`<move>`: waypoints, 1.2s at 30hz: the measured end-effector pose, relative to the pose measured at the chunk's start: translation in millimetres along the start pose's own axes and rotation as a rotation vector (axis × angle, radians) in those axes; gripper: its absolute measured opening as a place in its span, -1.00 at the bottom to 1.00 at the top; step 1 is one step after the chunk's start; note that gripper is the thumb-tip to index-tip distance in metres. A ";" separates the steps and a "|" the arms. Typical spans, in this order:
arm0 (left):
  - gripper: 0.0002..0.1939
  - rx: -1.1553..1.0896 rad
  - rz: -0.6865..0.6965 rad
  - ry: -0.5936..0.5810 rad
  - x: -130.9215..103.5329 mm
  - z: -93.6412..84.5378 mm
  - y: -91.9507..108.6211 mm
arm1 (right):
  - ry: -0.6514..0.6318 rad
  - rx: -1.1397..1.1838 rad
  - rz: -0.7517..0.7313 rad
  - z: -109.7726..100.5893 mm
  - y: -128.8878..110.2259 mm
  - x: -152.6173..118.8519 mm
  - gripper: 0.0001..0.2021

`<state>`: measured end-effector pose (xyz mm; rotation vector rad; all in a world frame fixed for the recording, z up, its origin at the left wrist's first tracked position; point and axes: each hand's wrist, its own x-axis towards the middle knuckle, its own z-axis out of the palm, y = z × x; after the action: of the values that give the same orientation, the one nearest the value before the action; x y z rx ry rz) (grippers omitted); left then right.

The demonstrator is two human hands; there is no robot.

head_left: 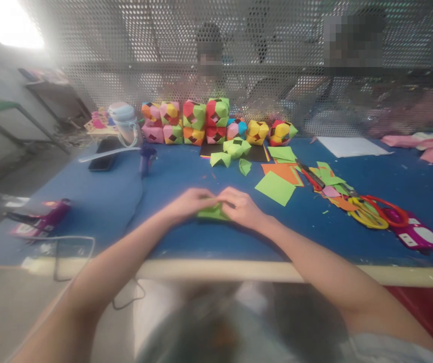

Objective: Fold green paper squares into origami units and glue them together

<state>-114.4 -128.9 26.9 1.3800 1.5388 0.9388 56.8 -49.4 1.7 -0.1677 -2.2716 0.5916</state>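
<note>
A small green piece of paper lies on the blue table near its front edge, under both of my hands. My left hand is closed on its upper left part, fingers pressed together. From the right, my right hand pinches the same paper, and the fingertips of both hands meet above it. Beyond them are folded green pieces, a flat green square and orange paper. Multicoloured paper cubes stand in a row at the back, some of them stacked.
Red and yellow scissors, paper scraps and a purple power strip lie at right. At left are a glue gun, a dark phone, a cup and another purple strip with cables. People sit behind the perforated screen.
</note>
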 end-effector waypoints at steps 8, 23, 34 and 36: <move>-0.73 0.005 0.038 0.141 4.6 2.3 -5.4 | -0.011 0.023 0.145 0.2 -3.7 1.0 -0.82; -0.78 0.151 0.073 0.179 4.1 3.0 -4.9 | -0.034 0.077 0.457 -1.3 -6.9 5.8 -0.88; -0.72 0.142 0.096 0.125 2.4 5.0 -2.2 | -0.048 0.054 0.389 -1.0 -2.9 4.6 -0.84; -0.71 0.127 0.098 0.112 2.4 4.6 -2.7 | -0.052 0.052 0.383 -1.5 -3.9 4.7 -0.83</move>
<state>-111.2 -126.8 22.5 1.5263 1.6511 1.0075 54.8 -50.9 7.5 -0.5767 -2.2857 0.8591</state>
